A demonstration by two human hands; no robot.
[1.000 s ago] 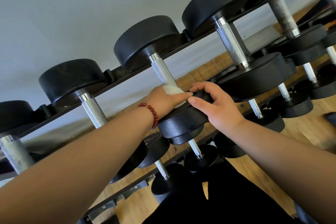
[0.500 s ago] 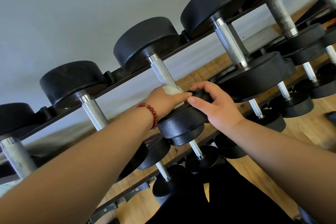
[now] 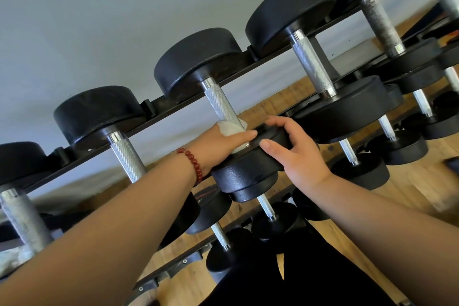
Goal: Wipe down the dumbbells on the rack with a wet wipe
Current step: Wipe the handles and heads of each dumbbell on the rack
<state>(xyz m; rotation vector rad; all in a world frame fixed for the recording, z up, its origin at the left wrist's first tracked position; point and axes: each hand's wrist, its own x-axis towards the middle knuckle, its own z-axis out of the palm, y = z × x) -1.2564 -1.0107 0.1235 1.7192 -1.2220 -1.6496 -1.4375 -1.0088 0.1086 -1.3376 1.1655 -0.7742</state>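
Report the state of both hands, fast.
Left hand: closed, holding a crumpled white wet wipe round the knurled silver dumbbell handle.
Right hand: closed, gripping that dumbbell's round black near head.

A left hand (image 3: 221, 140) is pressing a white wet wipe (image 3: 232, 129) around a dumbbell (image 3: 223, 109) handle — the right hand (image 3: 293, 151) is gripping its near head.

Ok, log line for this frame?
left hand: holds wet wipe round dumbbell handle | right hand: grips its near head | stage: wiping handle

Plain pale grey wall (image 3: 99, 20); light wood plank floor (image 3: 419, 196).
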